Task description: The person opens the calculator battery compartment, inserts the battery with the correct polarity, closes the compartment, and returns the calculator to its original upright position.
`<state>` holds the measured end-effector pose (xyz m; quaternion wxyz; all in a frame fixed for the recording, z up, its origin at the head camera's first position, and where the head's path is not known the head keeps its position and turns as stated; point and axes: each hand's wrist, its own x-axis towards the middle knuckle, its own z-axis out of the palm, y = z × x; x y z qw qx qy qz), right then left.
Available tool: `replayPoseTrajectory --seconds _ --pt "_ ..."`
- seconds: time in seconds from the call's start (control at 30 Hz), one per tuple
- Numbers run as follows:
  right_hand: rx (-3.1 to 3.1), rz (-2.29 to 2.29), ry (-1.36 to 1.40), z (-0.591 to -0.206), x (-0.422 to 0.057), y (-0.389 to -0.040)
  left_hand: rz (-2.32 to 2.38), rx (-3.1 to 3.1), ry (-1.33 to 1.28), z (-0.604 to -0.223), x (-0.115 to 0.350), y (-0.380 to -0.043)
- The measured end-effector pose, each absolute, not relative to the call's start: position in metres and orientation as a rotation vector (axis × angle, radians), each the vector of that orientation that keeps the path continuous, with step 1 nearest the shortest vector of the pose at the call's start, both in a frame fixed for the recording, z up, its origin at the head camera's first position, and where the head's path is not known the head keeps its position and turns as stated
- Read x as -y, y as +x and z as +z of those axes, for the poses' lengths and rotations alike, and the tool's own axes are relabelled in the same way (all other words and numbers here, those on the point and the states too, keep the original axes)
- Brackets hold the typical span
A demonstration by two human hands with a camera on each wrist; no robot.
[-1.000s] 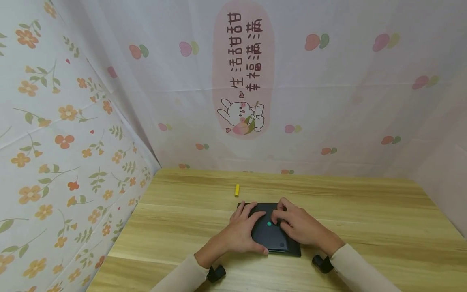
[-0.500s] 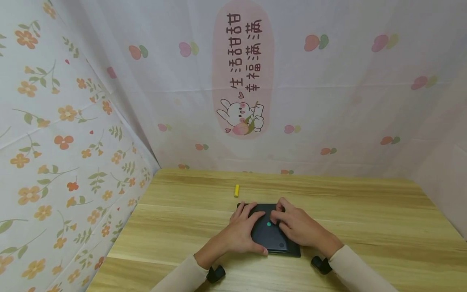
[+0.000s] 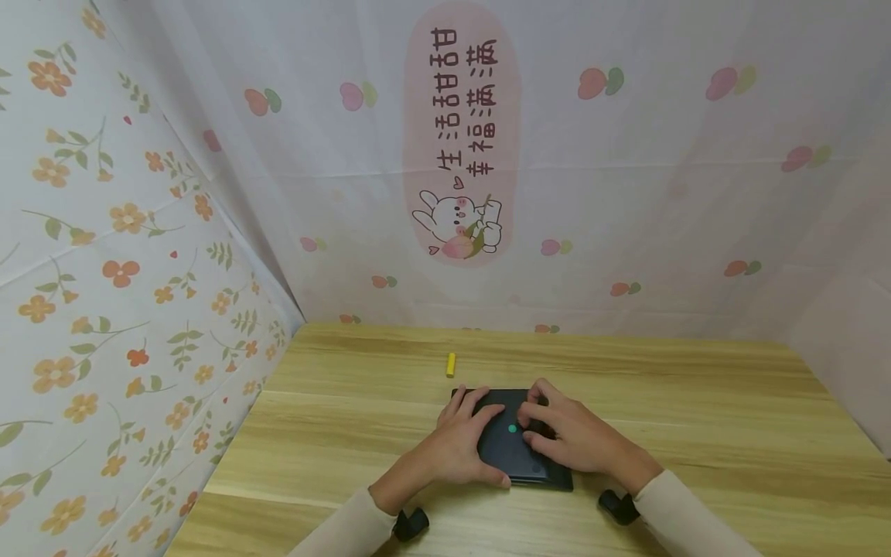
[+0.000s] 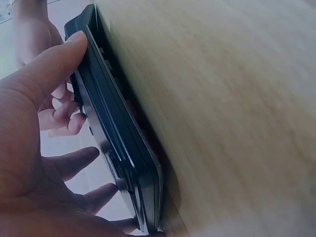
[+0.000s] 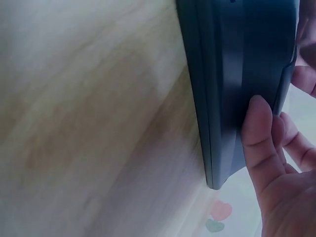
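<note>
A small yellow cylinder point(image 3: 451, 365) lies on the wood-grain table point(image 3: 696, 410), with a rabbit-printed cloth point(image 3: 592, 178) hanging behind and a flower-printed cloth point(image 3: 90, 263) at left.

Cloth-screened booth, home or studio unclear: wood-grain table point(image 3: 696, 410), floral cloth point(image 3: 139, 255) left, rabbit-print cloth point(image 3: 529, 170) behind.

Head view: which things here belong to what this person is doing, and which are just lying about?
In the job:
dark device, being worked on
left hand, spanning it
right hand, fingers curled against it

Lying about, it seems:
small yellow cylinder, untouched on the table; it could yet prove part of the job
</note>
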<state>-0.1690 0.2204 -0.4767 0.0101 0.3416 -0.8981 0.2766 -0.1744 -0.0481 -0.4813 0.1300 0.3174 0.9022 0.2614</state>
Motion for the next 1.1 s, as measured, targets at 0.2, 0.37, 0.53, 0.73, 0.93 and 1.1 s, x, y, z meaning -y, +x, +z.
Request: replayPoseTrajectory --seconds 0.2,0.37,0.53,0.73,0.93,1.1 --pt "2.820 0.921 1.084 -0.477 -0.224 -0.169 0.768 -2.625 0.937 -0.481 0.049 -0.174" --pt "2.838 0.987 1.100 -0.476 -0.228 -0.170 0.782 -2.624 0.936 -0.481 0.049 -0.174" --pt "2.859 1.007 1.099 -0.476 -0.231 -0.171 0.783 -2.622 0.935 -0.482 0.049 -0.175" --pt "2.852 1.018 1.111 -0.477 -0.232 -0.171 0.786 -2.620 0.937 -0.483 0.049 -0.175" --pt "2.880 1.020 1.041 -0.475 -0.231 -0.169 0.765 -2.627 0.937 -0.482 0.050 -0.175" --pt "2.922 0.991 0.935 -0.472 -0.231 -0.168 0.749 -2.637 0.925 -0.482 0.049 -0.174"
